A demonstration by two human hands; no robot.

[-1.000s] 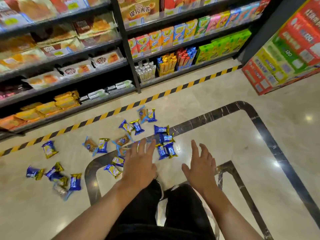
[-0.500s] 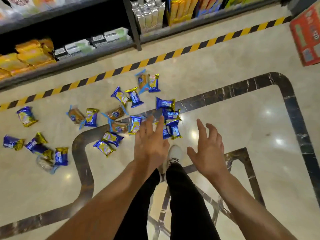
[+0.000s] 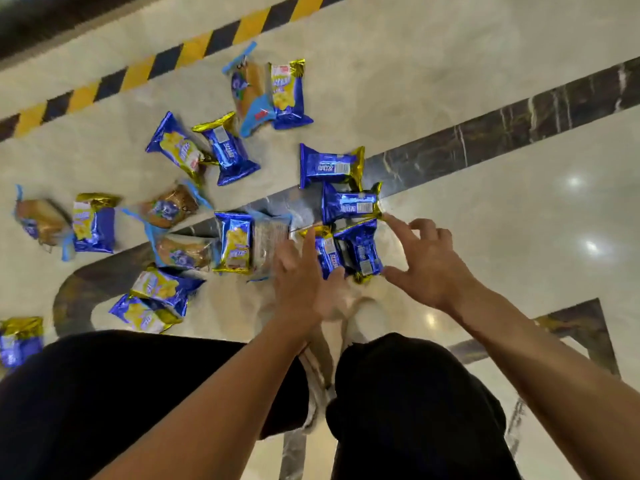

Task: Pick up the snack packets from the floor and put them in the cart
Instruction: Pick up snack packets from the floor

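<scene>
The left hand [image 3: 304, 282] and right hand [image 3: 426, 265] bracket a pair of blue packets [image 3: 349, 252] lying on the floor [image 3: 485, 81], fingers spread, each grip unclosed, positioned to gather both at once. No cart is visible.

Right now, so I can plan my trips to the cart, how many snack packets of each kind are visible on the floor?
Blue-and-gold foil packets: 12
Clear cake packets with light-blue ends: 5
Total: 17
</scene>
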